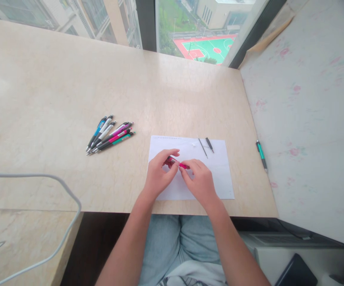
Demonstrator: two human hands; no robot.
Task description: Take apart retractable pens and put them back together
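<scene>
Over a white sheet of paper (172,190), my left hand (161,171) and my right hand (198,178) meet at a pink pen barrel (184,165). The left fingers close around its dark-ended part, while the right thumb and fingers pinch the pink part. The fingers hide some of the barrel. Beyond my right hand, a thin dark ink refill (203,148) and a black pen grip section with a pointed tip (209,144) lie apart on the paper. A tiny clear or whitish piece (193,145) lies left of the refill, too small to name.
Several pens (111,136) in blue, silver, purple, pink and green lie in a bunch at the left. A green pen (261,155) rests by the floral wall (303,131). A grey cable (70,190) curves over the left side. Windows stand behind the marble-look tabletop (55,87).
</scene>
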